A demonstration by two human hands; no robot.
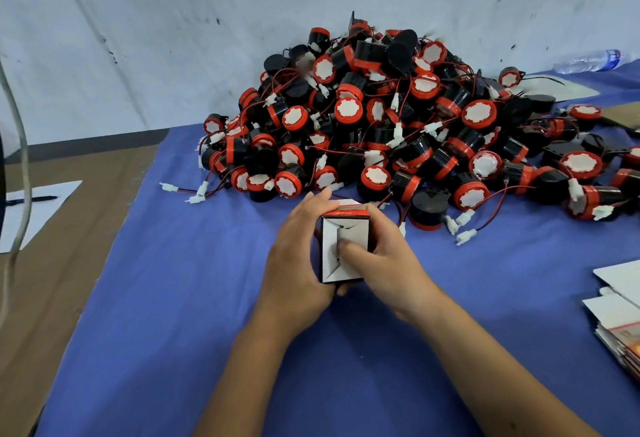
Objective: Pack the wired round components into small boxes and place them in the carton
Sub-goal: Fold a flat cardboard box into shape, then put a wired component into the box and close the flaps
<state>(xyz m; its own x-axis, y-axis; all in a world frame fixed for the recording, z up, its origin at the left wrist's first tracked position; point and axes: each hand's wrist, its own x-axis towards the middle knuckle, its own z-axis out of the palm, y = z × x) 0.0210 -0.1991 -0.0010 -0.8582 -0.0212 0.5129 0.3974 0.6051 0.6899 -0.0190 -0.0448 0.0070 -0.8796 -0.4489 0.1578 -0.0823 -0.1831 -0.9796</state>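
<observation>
A large heap of round black-and-red components (408, 125) with red-black wires and white plugs lies on the blue cloth against the wall. In front of it, both hands hold one small box (341, 256) with white flaps and a red top edge. My left hand (298, 256) wraps its left side. My right hand (381, 256) grips its right side, thumb pressing on the folded white flap. What is inside the box is hidden. No carton is in view.
A stack of flat unfolded boxes (620, 315) lies at the right edge. A plastic bottle (588, 60) lies at the far right by the wall. White paper with a pen (31, 208) rests on brown cardboard at the left. A grey cable (20, 145) hangs there.
</observation>
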